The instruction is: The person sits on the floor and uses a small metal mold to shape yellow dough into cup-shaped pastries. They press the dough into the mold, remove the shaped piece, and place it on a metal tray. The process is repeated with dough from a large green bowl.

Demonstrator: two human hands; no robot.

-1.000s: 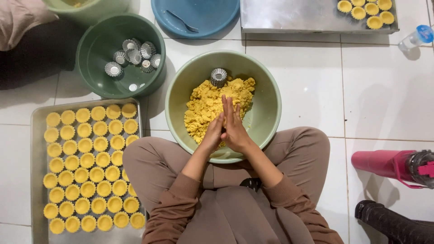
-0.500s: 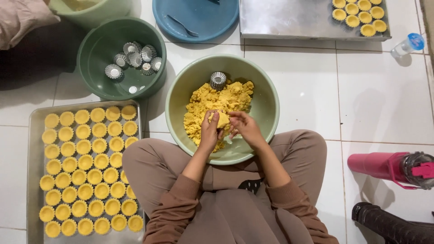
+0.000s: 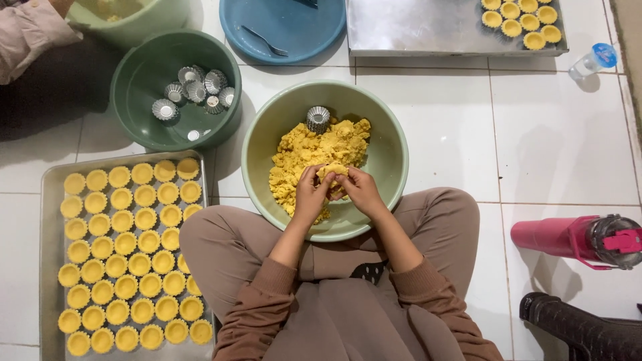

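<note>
Both hands, left hand (image 3: 311,194) and right hand (image 3: 361,190), pinch a crumbly dough lump (image 3: 332,172) over the pale green bowl (image 3: 388,167); squeezed unevenly, it may break apart.

Down on the white tiled floor (image 3: 428,140) there's very little packaging to spot. Up near the far right edge lies a small clear plastic bottle (image 3: 588,62) on its side, its round blue cap (image 3: 605,55) pointing right, just off the corner of the steel tray (image 3: 428,30). Lower on the right, another bottle (image 3: 578,239) lies flat: pink body, dark lid with a pink clasp. Whether either carries a label, I can't tell from here. No signs, no screens anywhere in sight.
</note>
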